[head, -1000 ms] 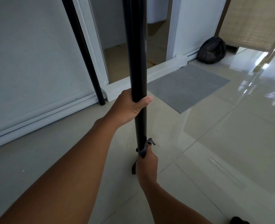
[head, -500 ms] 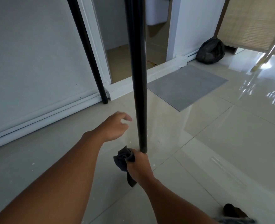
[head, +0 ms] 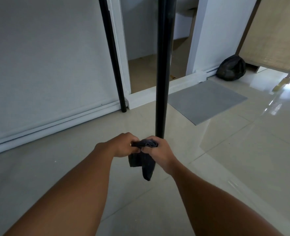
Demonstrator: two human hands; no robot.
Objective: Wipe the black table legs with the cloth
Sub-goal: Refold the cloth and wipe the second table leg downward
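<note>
Cloth, dark, pinched by both left hand and right hand at the near black table leg foot. Looks like regripping or refolding between wipes. Next likely: wrap cloth round a leg, far leg maybe unwiped.

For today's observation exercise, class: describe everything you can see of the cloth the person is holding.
The cloth is dark grey, soft, limp fabric, bunched and creased at the top, with a longer tail hanging down towards the pale tiled floor. Both hands hold it: the left hand pinches its left end and the right hand grips the bunched part from the right. It sits just in front of the foot of the near black table leg; whether it touches the leg cannot be told.
</note>
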